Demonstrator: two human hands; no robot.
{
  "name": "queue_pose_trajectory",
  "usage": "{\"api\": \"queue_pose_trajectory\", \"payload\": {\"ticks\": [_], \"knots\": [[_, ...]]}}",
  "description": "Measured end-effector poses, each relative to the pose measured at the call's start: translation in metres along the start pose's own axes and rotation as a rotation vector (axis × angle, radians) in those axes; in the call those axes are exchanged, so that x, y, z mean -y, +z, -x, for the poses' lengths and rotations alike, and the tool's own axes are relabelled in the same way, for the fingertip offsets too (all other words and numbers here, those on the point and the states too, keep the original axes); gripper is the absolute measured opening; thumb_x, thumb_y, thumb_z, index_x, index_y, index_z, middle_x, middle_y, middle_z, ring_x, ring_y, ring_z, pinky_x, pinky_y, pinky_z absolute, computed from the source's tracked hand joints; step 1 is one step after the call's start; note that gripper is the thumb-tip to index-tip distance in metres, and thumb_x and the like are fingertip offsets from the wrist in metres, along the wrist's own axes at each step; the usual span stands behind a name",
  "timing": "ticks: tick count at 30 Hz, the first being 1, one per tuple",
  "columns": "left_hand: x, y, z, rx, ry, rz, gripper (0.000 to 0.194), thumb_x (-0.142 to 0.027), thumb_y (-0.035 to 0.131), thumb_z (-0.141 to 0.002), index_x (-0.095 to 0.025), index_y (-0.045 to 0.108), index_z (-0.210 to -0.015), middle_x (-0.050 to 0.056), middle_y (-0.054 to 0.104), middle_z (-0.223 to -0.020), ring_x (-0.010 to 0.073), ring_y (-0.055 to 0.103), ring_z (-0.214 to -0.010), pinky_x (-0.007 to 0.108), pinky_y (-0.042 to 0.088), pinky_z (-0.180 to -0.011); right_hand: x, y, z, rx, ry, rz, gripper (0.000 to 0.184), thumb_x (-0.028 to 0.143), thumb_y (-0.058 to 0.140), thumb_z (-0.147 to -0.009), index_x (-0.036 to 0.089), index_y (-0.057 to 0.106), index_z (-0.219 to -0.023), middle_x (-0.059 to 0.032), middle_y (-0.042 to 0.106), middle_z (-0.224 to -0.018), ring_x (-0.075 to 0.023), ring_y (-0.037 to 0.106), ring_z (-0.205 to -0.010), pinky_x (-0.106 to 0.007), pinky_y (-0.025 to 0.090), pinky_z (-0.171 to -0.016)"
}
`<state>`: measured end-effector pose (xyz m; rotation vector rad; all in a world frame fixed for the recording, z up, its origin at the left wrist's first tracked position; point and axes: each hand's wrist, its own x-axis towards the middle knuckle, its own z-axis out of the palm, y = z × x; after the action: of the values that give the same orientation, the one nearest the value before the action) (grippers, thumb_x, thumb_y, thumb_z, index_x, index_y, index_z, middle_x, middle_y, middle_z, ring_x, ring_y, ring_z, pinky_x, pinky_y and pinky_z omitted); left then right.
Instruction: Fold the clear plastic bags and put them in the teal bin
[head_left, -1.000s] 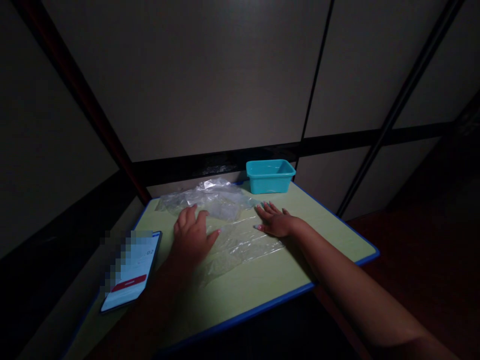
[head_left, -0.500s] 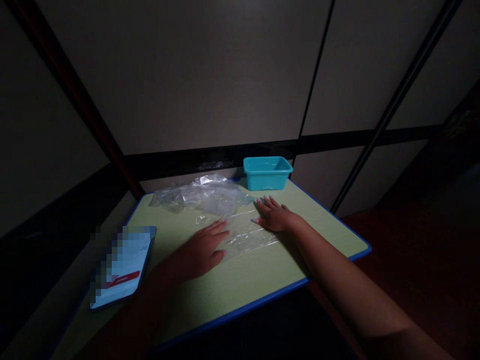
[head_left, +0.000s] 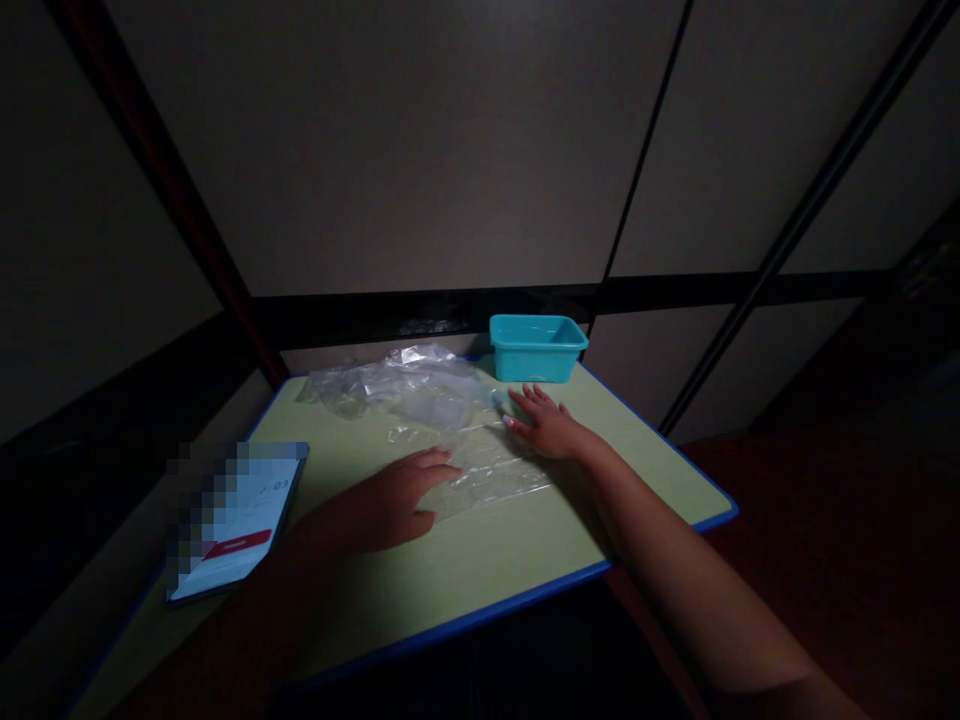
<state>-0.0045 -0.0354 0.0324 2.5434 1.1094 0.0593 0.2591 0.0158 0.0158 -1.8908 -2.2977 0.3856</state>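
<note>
A flat sheet of clear plastic film [head_left: 499, 478] is laid out on the yellow-green tabletop [head_left: 465, 585], between the left hand [head_left: 409, 495] and the right hand [head_left: 546, 428], and its far side is met by a crumpled heap of clear plastic [head_left: 405, 385]; whether the two are joined cannot be told. The left hand is held open and low at the film's left end, thumb parted from the fingers, with nothing seen to be gripped. The right hand is opened wider, palm down and fingers spread over the film's right part, and nothing is seen to be pinched there either; how firmly the film is pressed by either hand, if at all, cannot be made out. Behind the right hand a turquoise tub [head_left: 536, 362] is placed, and a lit phone [head_left: 244, 530] is laid to the left.

The film should be found very light, limp and rather slippery, easily creased, and possibly torn if pulled sharply. It would best be steadied under a flat palm, and be taken by a pinch at a corner or along its near edge, where a glossy fold line is shown, rather than by its middle, where wrinkles would be gathered
</note>
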Motion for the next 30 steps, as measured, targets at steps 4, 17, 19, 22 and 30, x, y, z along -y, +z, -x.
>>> {"api": "queue_pose_trajectory", "payload": {"ticks": [4,17,19,22,30], "knots": [[0.004,-0.003,0.002,0.052,-0.010,-0.002,0.070,-0.017,0.052,-0.066,-0.021,0.039,-0.134,0.004,0.032,-0.145,0.0222,0.027,-0.133,0.036,0.026,-0.108,0.001,-0.001,0.001,-0.010,0.014,0.007,0.067,0.059,0.024,-0.088,0.024,0.014,-0.144,-0.0093,0.004,-0.151,-0.0268,-0.001,-0.137,-0.057,0.012,-0.104],[0.005,-0.004,0.005,0.085,0.046,0.072,0.078,-0.008,0.048,-0.063,-0.022,0.032,-0.138,0.003,0.027,-0.147,0.0229,0.026,-0.133,0.039,0.024,-0.108,0.002,-0.001,0.002,0.010,-0.001,-0.025,0.066,0.057,0.030,-0.088,0.022,0.019,-0.144,-0.0121,0.005,-0.150,-0.0285,0.001,-0.137,-0.063,0.012,-0.101],[0.003,-0.005,0.004,0.026,0.057,0.070,0.075,-0.006,0.047,-0.064,-0.023,0.035,-0.136,0.003,0.027,-0.147,0.0224,0.025,-0.134,0.039,0.024,-0.108,0.003,-0.001,0.003,0.007,-0.001,-0.024,0.066,0.056,0.030,-0.088,0.022,0.019,-0.143,-0.0123,0.006,-0.150,-0.0292,0.002,-0.137,-0.063,0.012,-0.101],[-0.003,-0.006,0.003,-0.070,0.087,0.068,0.066,-0.006,0.047,-0.068,-0.022,0.041,-0.132,0.005,0.032,-0.145,0.0217,0.030,-0.132,0.039,0.027,-0.107,0.003,-0.001,0.003,-0.010,-0.008,-0.032,0.062,0.053,0.030,-0.089,0.022,0.022,-0.143,-0.0124,0.008,-0.150,-0.0294,0.003,-0.137,-0.064,0.012,-0.101],[-0.007,-0.005,0.001,-0.024,0.264,0.114,0.035,-0.034,0.056,-0.081,-0.024,0.061,-0.115,0.006,0.034,-0.143,0.0242,0.024,-0.134,0.042,0.024,-0.107,-0.008,0.003,-0.007,-0.309,-0.064,-0.169,0.047,0.043,0.031,-0.092,0.018,0.044,-0.130,-0.0150,0.038,-0.140,-0.0280,0.030,-0.130,-0.054,0.026,-0.101]]}}
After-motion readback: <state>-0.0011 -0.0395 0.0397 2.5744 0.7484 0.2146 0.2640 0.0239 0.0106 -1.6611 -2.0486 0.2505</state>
